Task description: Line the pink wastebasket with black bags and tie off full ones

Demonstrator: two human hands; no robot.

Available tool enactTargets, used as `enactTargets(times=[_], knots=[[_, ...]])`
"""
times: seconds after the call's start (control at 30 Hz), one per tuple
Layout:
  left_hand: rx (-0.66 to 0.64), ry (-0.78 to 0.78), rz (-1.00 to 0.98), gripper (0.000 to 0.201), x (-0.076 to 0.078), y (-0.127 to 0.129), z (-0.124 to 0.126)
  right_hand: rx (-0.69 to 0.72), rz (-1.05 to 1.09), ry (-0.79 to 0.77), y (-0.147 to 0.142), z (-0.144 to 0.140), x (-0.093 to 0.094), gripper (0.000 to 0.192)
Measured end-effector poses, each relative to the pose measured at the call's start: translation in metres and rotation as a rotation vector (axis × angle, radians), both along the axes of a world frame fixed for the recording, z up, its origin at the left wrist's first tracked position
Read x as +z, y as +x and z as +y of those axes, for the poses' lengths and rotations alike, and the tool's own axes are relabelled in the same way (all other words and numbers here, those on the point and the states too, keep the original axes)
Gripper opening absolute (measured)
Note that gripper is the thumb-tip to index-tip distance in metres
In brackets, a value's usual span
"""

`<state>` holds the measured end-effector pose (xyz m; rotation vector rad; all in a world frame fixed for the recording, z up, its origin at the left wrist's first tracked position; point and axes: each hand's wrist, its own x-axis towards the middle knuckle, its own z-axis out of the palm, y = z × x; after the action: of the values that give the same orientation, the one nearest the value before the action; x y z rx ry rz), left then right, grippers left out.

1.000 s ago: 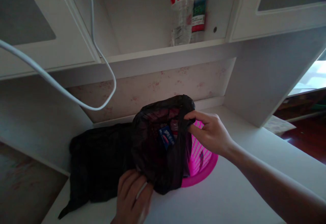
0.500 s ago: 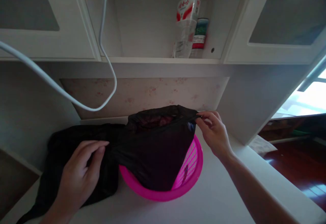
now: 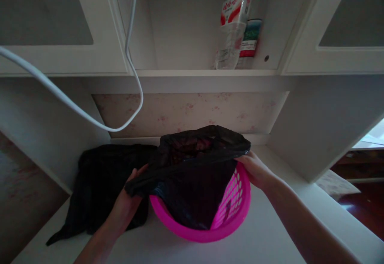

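A thin black plastic bag hangs down inside a bright pink basket with holes in its wall, its mouth spread wide above the rim. My left hand grips the bag's edge at the left, its fingers partly covered by the plastic. At the right side my right hand has hold of the bag beside the basket's rim; its fingertips are hidden under the fold. Part of the basket's inner wall shows bare at the right.
Another black bag lies crumpled on the white counter, left of the basket. Overhead, a shelf holds a clear bottle with a red and white label and another bottle. A white cable hangs in front at the left.
The bag's edges now fold outward over my hands, and its mouth is wider. My hands have moved from pinching the edge to reaching beneath it. The view has shifted slightly left.
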<state>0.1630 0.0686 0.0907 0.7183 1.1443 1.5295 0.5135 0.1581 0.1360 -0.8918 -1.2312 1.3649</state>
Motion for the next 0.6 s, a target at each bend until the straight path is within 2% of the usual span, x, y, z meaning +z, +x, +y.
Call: enactTargets(times=[0.1,0.2,0.3,0.43,0.5,0.6], knots=[[0.035,0.028,0.057,0.072,0.032,0.006,0.004,-0.072,-0.012,0.054,-0.003,0.008,0.002,0.048],[0.135,0.085,0.098,0.071,0.051,0.003,0.012,-0.214,-0.007,0.120,0.000,0.008,0.009,0.045],[0.226,0.101,0.070,0.054,0.052,-0.008,0.019,-0.297,0.067,0.180,0.008,0.000,0.020,0.033],[0.312,0.188,0.017,0.035,0.052,-0.021,0.020,-0.295,0.160,0.186,0.021,-0.009,0.029,0.018],[0.282,0.183,0.030,0.030,0.055,-0.022,0.021,-0.317,0.168,0.150,0.025,-0.009,0.028,0.017],[0.150,0.054,0.070,0.034,0.060,-0.017,0.030,-0.314,0.139,0.053,0.022,-0.002,0.022,0.027]])
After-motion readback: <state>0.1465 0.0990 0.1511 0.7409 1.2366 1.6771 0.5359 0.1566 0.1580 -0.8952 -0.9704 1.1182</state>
